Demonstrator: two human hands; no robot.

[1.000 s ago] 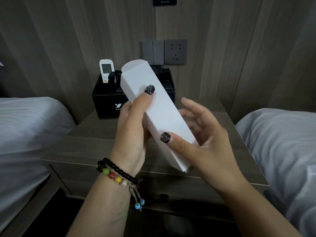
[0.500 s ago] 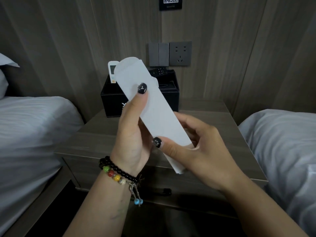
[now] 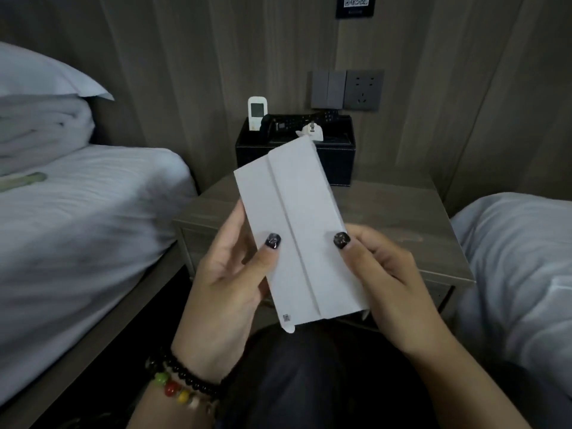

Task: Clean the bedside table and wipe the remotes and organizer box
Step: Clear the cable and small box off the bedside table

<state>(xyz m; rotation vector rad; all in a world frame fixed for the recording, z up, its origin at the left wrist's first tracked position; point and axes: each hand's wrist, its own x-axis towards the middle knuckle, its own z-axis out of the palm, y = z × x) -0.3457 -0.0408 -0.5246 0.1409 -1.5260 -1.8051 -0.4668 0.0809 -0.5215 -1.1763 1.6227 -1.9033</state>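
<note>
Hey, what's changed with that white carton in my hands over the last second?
The white carton has been turned over: its seamed side now faces up, the rounded flap no longer on top. The right hand, open a second ago, has closed its grip on it; the left hand kept hold. The organizer box and white remote stayed put on the bedside table.

remotes 2: white [image 3: 257,113], black [image 3: 301,120] | organizer box [image 3: 337,162] 1 | white packet [image 3: 297,230] 1 | hands 2: left [image 3: 229,274], right [image 3: 387,280] | beds 2: [image 3: 77,218], [image 3: 520,258]
</note>
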